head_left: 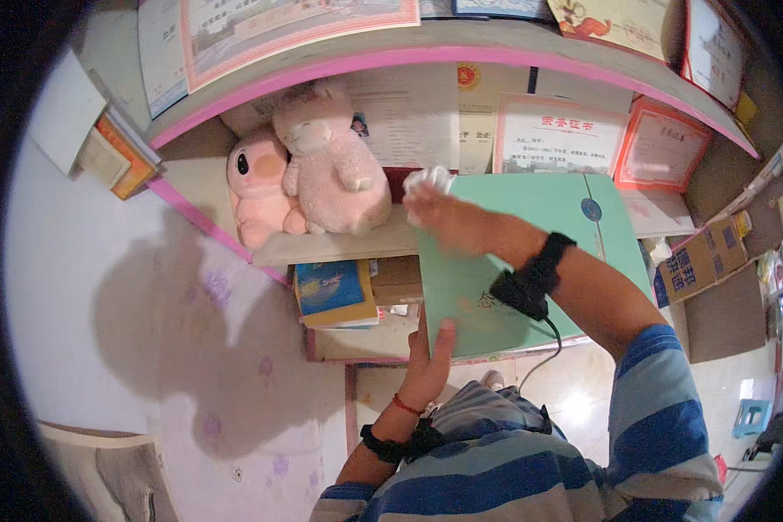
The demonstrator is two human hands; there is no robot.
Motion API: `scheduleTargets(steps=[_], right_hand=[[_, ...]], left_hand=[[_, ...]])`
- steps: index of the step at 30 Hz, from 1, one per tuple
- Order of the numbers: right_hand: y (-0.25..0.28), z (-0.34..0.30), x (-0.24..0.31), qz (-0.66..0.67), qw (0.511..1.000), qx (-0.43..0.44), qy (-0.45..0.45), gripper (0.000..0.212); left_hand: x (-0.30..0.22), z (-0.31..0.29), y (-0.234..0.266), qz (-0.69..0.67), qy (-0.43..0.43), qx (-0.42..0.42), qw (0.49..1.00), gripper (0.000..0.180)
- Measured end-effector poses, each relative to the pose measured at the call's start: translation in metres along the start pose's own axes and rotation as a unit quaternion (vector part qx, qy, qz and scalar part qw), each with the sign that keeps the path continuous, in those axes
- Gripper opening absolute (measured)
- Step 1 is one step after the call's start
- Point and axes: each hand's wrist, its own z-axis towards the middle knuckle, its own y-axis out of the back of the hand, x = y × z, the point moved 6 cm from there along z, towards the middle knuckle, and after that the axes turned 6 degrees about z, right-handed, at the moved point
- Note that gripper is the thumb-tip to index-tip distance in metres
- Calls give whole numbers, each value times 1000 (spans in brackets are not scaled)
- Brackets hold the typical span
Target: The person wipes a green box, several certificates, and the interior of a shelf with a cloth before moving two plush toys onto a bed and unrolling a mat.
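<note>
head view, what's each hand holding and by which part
Left hand holds the green folder by its near left corner; right hand, a white wad, grip blurred.

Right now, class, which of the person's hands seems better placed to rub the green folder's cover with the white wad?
Probably the right hand: it has the white wad at its fingers over the green folder, while the left hand holds the folder's near left corner.

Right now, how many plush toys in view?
2. The smaller plush toy sits toward the left end of the shelf; the larger plush toy is just right of it. More could be hidden behind them.
</note>
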Motion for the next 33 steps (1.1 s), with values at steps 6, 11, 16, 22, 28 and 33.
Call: scheduleTargets(steps=[6,11,16,22,28,33], right_hand=[[-17,-79,89,285,939,-184,54,56],[-27,-149,69,301,925,-220,-72,59],[-83,-264,-10,265,873,-262,-315,54],[-86,-250,11,221,883,-280,-305,64],[-53,-201,68,288,899,-302,-130,52],[-94,-273,15,246,863,-302,-323,50]], left_hand=[[51,2,-6,122,-120,-43,984,49],[43,4,-1,15,6,-53,998,61],[9,1,-2,-50,-28,-36,998,69],[24,5,-4,-166,26,-29,985,72],[17,5,-1,-193,52,-16,980,68],[23,-2,6,-178,44,-42,982,66]])
